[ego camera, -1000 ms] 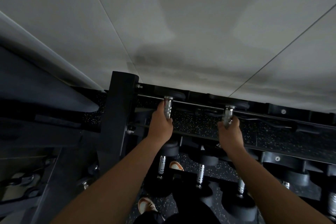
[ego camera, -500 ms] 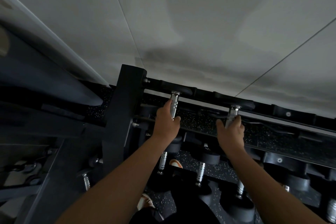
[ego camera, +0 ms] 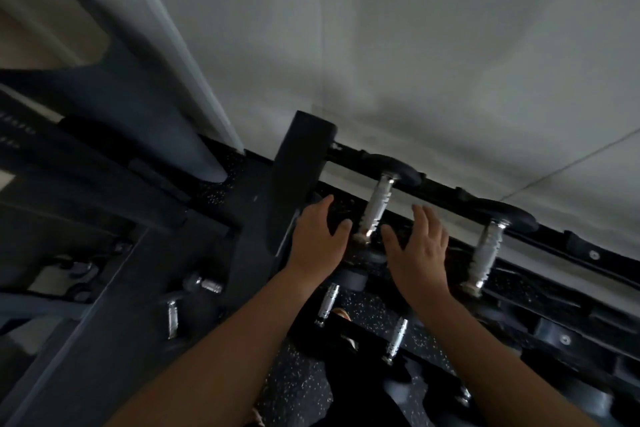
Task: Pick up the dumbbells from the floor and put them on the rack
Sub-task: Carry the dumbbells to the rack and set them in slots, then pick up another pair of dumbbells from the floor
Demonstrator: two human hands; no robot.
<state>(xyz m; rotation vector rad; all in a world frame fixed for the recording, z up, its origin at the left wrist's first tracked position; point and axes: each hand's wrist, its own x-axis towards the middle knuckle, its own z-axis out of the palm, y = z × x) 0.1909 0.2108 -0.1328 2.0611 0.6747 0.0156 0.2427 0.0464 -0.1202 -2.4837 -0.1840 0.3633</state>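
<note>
Both of your hands are open and empty: the left hand (ego camera: pixel 317 239) sits just left of centre with fingers spread, and the right hand (ego camera: pixel 417 246) is just right of centre, palm down, fingers apart. Neither one grips anything. Between them lies the left dumbbell (ego camera: pixel 375 208), and the right dumbbell (ego camera: pixel 486 255) lies further toward the right of the frame; both rest on the top tier of the rack (ego camera: pixel 304 163), each with its far head on the back rail.

The step in hand looks like letting go and clearing away. Draw your hands straight back toward you, keeping your fingers clear of the handles so you don't nudge either weight. Check that both heads of each dumbbell sit squarely on the rails; the near heads are dark and partly hidden by your wrists, so I cannot tell how well they are seated. If one rocks, steady it before you turn away.

The dumbbells have bright, ribbed metal handles and black rounded heads. They lie roughly parallel and well apart, angled from upper right down to lower left. More dumbbells (ego camera: pixel 327 303) show on the lower tier below your forearms, above the speckled floor (ego camera: pixel 298 381).
</note>
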